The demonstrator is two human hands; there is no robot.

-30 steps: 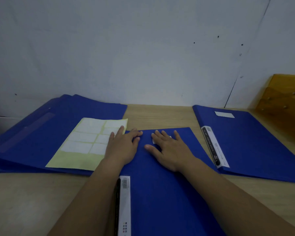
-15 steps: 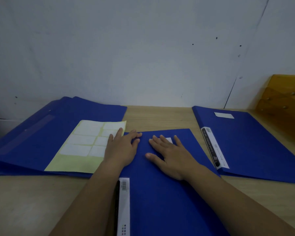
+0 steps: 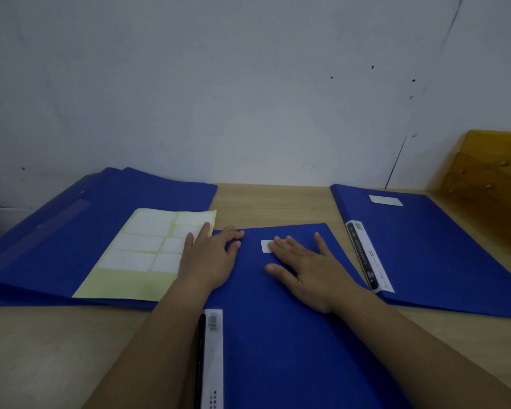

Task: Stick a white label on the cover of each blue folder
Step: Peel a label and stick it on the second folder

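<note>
A blue folder [image 3: 278, 320] lies in front of me with a white label [image 3: 265, 246] near its far edge. My right hand [image 3: 304, 267] lies flat on the cover, its straight fingers pressing on the label's right part. My left hand [image 3: 208, 256] rests flat across the folder's left far corner and the edge of a yellow label sheet [image 3: 148, 249]. That sheet, with several white labels, lies on a stack of blue folders [image 3: 71, 231] at the left. At the right lies another blue folder [image 3: 440, 255] bearing a white label [image 3: 385, 200].
A wooden tabletop [image 3: 272, 205] carries everything, and a pale wall stands close behind it. A wooden piece [image 3: 490, 178] rises at the far right. Each near folder has a white barcode strip [image 3: 213, 358] along its spine.
My right hand has slid to the right along the label, uncovering its left end. My left hand has stayed where it was.
</note>
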